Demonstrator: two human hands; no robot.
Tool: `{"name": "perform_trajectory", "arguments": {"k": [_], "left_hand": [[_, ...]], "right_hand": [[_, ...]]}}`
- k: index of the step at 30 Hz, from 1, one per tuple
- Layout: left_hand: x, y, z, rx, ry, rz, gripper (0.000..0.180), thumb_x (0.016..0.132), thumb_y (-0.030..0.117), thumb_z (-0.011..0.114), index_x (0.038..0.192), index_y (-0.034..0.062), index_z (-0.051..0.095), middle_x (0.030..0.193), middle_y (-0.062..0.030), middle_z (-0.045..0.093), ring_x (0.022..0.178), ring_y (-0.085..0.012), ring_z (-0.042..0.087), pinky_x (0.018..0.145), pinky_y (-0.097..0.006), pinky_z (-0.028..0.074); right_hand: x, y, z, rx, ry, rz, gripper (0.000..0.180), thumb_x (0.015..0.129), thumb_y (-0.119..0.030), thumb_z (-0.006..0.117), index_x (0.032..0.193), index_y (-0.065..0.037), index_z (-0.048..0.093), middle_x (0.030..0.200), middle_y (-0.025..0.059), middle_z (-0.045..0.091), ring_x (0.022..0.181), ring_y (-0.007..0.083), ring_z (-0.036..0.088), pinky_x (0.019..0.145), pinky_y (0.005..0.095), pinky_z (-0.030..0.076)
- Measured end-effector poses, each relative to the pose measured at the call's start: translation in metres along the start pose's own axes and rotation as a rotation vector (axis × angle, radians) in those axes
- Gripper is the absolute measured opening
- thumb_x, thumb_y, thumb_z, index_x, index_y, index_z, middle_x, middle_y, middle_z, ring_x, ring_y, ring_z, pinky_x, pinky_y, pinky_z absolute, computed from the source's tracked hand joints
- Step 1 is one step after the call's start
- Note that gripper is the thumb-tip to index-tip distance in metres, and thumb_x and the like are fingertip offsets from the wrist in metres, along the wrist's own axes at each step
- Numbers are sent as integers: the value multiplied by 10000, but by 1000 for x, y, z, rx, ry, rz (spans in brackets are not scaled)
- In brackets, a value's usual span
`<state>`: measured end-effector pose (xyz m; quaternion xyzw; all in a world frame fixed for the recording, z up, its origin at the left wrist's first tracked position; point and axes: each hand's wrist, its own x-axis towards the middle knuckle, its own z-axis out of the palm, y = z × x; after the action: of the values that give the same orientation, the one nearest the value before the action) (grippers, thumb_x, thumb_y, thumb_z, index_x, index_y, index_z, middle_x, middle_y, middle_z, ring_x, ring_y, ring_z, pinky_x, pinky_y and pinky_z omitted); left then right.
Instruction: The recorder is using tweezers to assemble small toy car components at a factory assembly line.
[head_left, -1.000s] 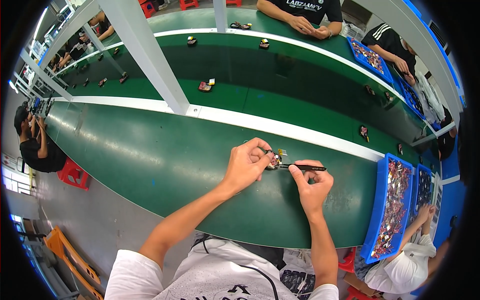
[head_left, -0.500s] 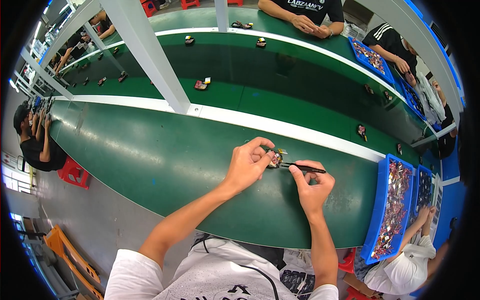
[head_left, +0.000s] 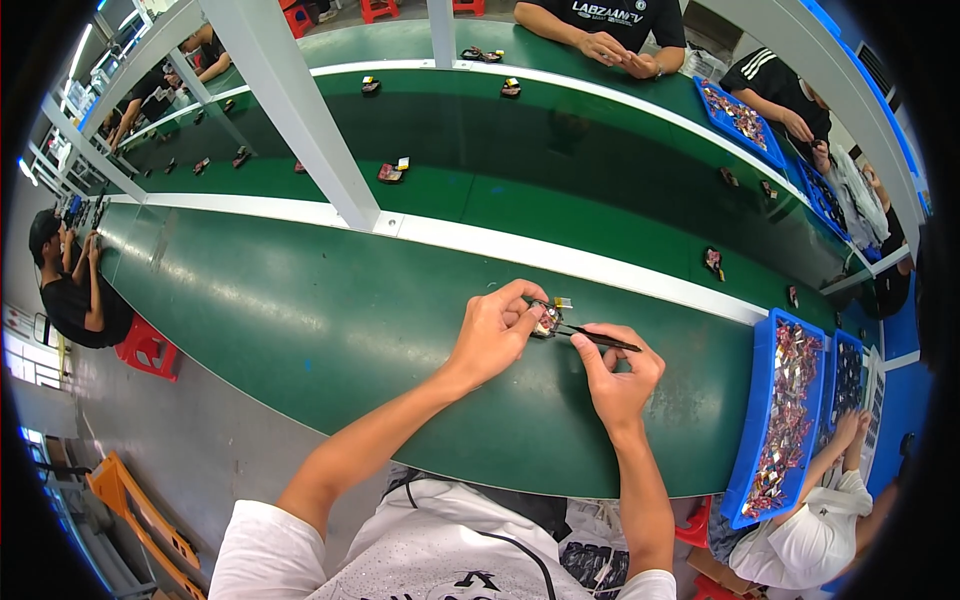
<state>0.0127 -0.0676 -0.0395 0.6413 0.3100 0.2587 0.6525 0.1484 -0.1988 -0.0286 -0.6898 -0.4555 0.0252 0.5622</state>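
Now left hand [head_left: 492, 335] pinches a small glinting part [head_left: 546, 320]; right hand [head_left: 617, 370] grips slim black tweezers [head_left: 600, 338] on smooth green table [head_left: 300, 310].

Both bare forearms enter from lower edge, converge toward centre. Left forearm runs from 7 o'clock up toward 1 o'clock; left hand [head_left: 495, 335] palm down, fingers curled, thumb and fingertips pinched together at its 2 o'clock side. Right forearm near vertical; right hand [head_left: 615, 375] at 3 o'clock of left hand, fingers closed in pen-like pinch, knuckles up.
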Motion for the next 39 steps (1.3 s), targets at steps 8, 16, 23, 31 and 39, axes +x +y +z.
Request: {"name": "perform_trajectory", "arguments": {"k": [8,16,23,31,39], "left_hand": [[0,-4,0,2,-31,68,155,967,9,605,1111,1,663,778,-50,686,502,-59,539,439,-231,398],[-2,1,-2,-22,-73,59,178,974,30,597,1133,7,673,796,-63,685,530,-81,602,412,-239,406],[-3,1,-2,-16,-81,75,178,978,30,596,1133,-4,675,803,-68,686,531,-85,604,419,-233,423],[-4,3,-1,-31,-45,38,165,978,34,605,1121,-8,675,789,-70,690,520,-86,605,412,-228,415],[-4,3,0,-1,-61,34,159,974,27,607,1113,-16,671,805,-83,706,513,-81,583,448,-246,430]], "right_hand": [[0,7,-4,125,-44,150,142,788,-29,843,892,14,756,698,-3,675,474,6,377,455,206,269],[4,0,-5,239,-57,313,114,818,-17,820,906,2,749,621,-68,560,513,-9,368,480,198,241],[4,-1,-5,219,-68,320,101,826,-12,810,907,1,750,624,-71,552,510,-12,354,478,201,232],[5,-3,-4,206,-30,330,106,823,-11,812,910,-1,752,590,-76,528,499,-10,349,479,198,224],[1,0,-4,137,-56,247,122,814,-9,818,912,8,748,568,-76,516,494,-11,362,474,200,228]]}}
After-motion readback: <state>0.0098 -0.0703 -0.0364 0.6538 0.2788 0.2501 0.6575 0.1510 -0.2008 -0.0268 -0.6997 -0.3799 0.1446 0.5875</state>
